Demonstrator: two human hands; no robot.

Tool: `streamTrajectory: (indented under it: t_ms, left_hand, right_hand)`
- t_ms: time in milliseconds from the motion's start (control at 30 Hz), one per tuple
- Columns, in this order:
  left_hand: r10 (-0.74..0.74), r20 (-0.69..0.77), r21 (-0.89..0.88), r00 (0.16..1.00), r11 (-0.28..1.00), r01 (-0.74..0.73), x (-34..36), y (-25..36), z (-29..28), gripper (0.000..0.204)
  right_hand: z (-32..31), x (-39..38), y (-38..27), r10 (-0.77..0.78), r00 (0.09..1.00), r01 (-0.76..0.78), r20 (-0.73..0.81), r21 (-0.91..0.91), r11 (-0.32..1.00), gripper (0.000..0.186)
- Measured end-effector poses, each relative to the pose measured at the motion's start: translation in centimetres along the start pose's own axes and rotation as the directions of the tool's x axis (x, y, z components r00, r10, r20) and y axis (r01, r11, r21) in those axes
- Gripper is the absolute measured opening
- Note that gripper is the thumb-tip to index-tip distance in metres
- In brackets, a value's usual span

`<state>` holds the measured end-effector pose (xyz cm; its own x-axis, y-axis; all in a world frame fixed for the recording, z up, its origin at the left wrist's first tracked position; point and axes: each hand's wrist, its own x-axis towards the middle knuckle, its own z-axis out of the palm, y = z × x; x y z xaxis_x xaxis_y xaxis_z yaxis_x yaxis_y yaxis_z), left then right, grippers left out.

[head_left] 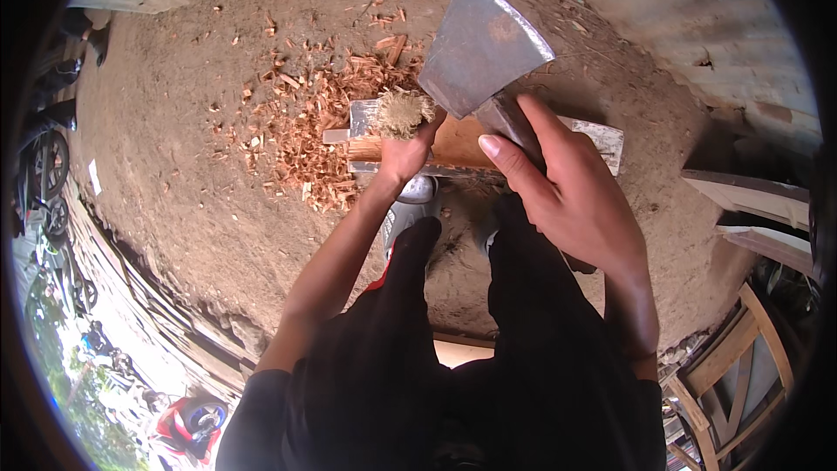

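Grey metal formed the broad, flared blade (488,30) of one axe (475,61), its handle (514,126) gripped in our right hand (575,179); our left hand (405,157) clasped one rough-topped wooden piece (403,113) above one low block (462,141), beside reddish shavings (323,153) too many to count, on dirt (183,113).

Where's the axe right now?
In the head view, the axe is near the top, just right of the middle, held in the right hand, with reddish wood chips on the ground to its left.
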<state>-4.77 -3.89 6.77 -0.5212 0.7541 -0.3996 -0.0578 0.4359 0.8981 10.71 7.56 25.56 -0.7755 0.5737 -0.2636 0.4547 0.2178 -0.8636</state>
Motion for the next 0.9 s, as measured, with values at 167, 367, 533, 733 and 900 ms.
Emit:
streamTrajectory:
  t_ms: [167,367,533,733,900]
  left_hand:
    - [0.091,0.024,0.032,0.996,0.995,-0.091,0.2,-2.3,0.7,0.041]
    - [0.12,0.083,-0.006,0.989,0.993,-0.119,1.1,-0.2,1.2,0.037]
    - [0.204,0.103,-0.016,0.974,0.979,-0.203,1.2,-0.8,1.4,0.029]
    - [0.207,0.065,0.001,0.976,0.978,-0.208,0.8,-0.2,1.2,0.031]
    - [0.133,0.101,0.031,0.986,0.99,-0.137,0.2,-0.7,0.8,0.034]
  right_hand:
    - [0.1,0.2,-0.6,0.019,0.999,-0.017,0.03,-0.067,0.998,0.04]
    - [0.2,0.0,0.1,-0.16,0.985,0.138,-0.067,-0.259,0.956,0.039]
    - [-1.4,1.1,-4.1,0.018,1.0,-0.016,0.01,-0.117,0.993,0.04]
    - [2.1,1.0,-1.2,0.059,0.998,-0.05,0.022,-0.281,0.959,0.045]
    - [1.7,0.7,-1.1,-0.001,0.995,0.033,0.104,-0.307,0.951,0.044]
